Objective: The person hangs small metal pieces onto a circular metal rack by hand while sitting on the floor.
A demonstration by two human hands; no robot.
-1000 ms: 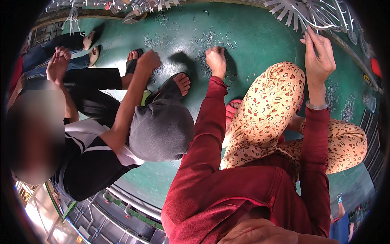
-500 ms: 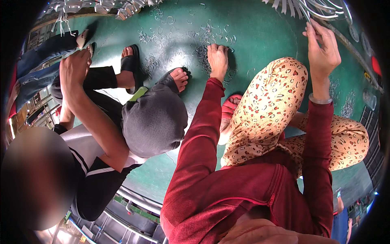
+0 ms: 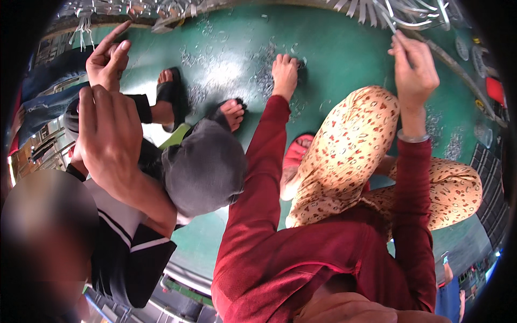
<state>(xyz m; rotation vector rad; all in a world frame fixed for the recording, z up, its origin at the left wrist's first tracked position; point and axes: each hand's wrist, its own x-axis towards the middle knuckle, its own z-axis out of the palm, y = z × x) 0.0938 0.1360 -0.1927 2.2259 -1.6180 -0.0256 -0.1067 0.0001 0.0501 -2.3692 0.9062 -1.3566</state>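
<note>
My left hand (image 3: 285,75) reaches down to the green floor, its fingers curled together beside a dark pile of small curved metal pieces (image 3: 264,79). What its fingertips hold, if anything, I cannot make out. Raised at the upper right, my right hand (image 3: 414,63) pinches the lower end of a thin pale strip (image 3: 385,19). That strip runs up into a fanned bunch of similar white and silvery strips (image 3: 417,22) at the top edge.
At my left a co-worker in a grey cap (image 3: 204,164) crouches with both hands (image 3: 110,140) raised. Sandalled feet (image 3: 171,97) stand near the scattered pieces. A curved rail (image 3: 458,67) borders the upper right, with a red object (image 3: 494,90) beyond it. More metal pieces (image 3: 454,144) lie at right.
The whole view has shifted slightly. My right hand stays pinched on a strip and my left stays low by the pile. The co-worker's hands have come apart, one with a finger extended upward.
</note>
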